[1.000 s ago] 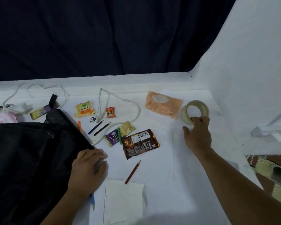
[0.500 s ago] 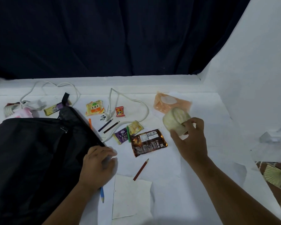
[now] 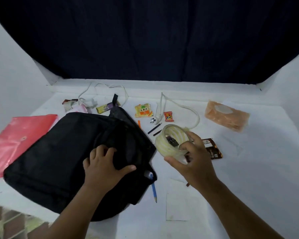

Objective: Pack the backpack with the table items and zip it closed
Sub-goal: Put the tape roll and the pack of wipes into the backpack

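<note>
The tape roll (image 3: 172, 141) has come off the far right of the surface (image 3: 248, 169) and now hangs in the right hand (image 3: 191, 160), fingers curled round its rim, just right of centre; so 1 item looks bound for the bag. The backpack (image 3: 72, 156) lies left of centre; the left hand (image 3: 104, 167) grips a fold of its fabric, the roll just beside its right edge, apart from it.

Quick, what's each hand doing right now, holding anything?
Left hand: grips the black backpack fabric, fingers curled into it.
Right hand: holds the tape roll above the table.
</note>
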Action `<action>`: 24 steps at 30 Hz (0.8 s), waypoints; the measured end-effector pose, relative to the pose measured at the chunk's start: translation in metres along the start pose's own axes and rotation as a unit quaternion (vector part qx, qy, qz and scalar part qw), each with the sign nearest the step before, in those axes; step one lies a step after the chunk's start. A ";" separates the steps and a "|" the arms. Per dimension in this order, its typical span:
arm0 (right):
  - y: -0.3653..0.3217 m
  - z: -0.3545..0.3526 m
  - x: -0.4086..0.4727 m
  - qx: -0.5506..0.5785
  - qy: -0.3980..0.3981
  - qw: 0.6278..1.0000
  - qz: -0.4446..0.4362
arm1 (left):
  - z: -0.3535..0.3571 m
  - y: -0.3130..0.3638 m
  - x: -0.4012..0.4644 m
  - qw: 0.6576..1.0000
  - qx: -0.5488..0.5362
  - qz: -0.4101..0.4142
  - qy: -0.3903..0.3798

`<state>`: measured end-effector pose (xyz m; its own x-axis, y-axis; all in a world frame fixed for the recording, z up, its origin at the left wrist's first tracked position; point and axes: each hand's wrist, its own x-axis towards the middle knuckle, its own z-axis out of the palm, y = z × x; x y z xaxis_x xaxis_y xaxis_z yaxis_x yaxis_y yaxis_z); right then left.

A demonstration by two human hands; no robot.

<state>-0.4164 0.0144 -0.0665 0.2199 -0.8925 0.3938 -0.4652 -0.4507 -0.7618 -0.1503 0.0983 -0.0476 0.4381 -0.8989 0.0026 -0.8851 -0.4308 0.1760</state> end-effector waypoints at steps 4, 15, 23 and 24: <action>-0.033 0.037 0.003 0.016 -0.008 0.999 -0.035 | -0.042 -0.051 0.008 0.995 0.072 0.020 -0.063; -0.080 0.114 -0.007 0.032 -0.112 0.991 -0.074 | -0.069 -0.146 0.015 0.992 -0.009 0.116 0.039; -0.090 0.140 -0.002 0.060 -0.125 0.986 -0.091 | -0.043 -0.113 -0.022 0.995 -0.031 -0.029 -0.091; -0.090 0.141 -0.001 0.066 -0.122 0.986 -0.089 | -0.036 -0.106 -0.026 0.993 -0.014 -0.046 -0.107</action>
<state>-0.2541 0.0536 -0.0707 0.4961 -0.7683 0.4044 -0.2887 -0.5853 -0.7577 -0.0620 0.1703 -0.0304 0.4704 -0.8537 -0.2236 -0.8369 -0.5119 0.1940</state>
